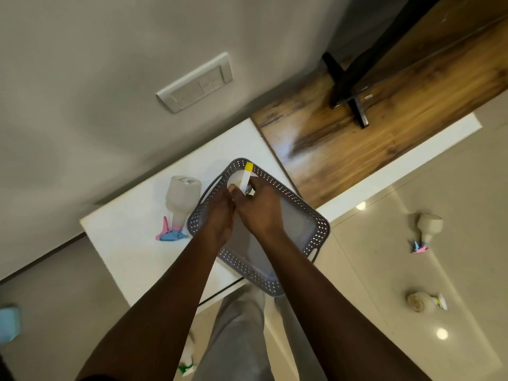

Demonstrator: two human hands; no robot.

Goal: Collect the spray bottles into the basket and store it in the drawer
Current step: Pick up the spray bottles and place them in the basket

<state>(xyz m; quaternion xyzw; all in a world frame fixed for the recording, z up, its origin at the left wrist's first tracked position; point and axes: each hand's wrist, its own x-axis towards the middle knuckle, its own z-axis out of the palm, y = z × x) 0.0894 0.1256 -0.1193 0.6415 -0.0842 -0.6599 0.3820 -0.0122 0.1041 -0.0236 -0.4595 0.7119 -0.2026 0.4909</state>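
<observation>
A grey perforated basket (pixel 310 215) sits on the white cabinet top (pixel 129 237), its near end overhanging the front edge. Both hands reach into its far end. My right hand (pixel 261 210) is closed on a white spray bottle with a yellow-tipped nozzle (pixel 246 174), held inside the basket. My left hand (pixel 220 215) touches the same bottle from the left side. A translucent spray bottle with a pink and blue trigger (pixel 180 200) lies on the cabinet top just left of the basket.
Two more spray bottles lie on the glossy floor at right: one with a pink-blue trigger (pixel 427 229) and one with a white trigger (pixel 423 302). Another with a green trigger (pixel 188 361) lies near my legs. A wooden top (pixel 371 138) holds a black stand. A wall switch plate (pixel 196 82).
</observation>
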